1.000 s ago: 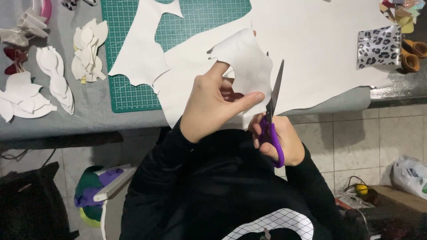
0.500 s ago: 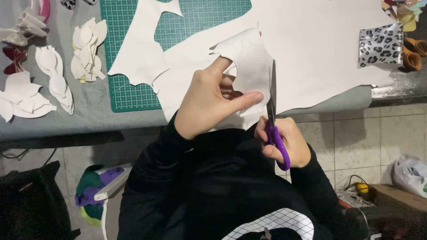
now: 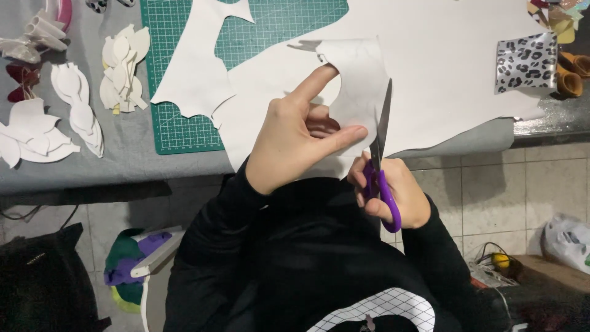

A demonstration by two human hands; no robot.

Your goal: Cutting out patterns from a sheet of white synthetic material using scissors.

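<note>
Head view. We see the left hand pinching a white sheet between thumb and curled fingers, the forefinger stretched up along a curved cut-out in the sheet's edge. The held part is lifted toward us at the table's near edge; the rest of the sheet runs back over the table and partly covers a green mat. The right hand is closed through the purple handles of the scissors, just right of the left thumb. The blades point up and away and lie against the sheet's right edge; they appear almost closed, though we cannot tell whether sheet lies between them.

On the mat, left of the held part, lies a jagged white offcut. Farther left, on the grey table cover, we see stacks of white cut shapes, well apart from both hands. At the far right edge of the sheet rests a leopard-print piece, with small brown bits just beside it. Below the table a tiled floor shows.
</note>
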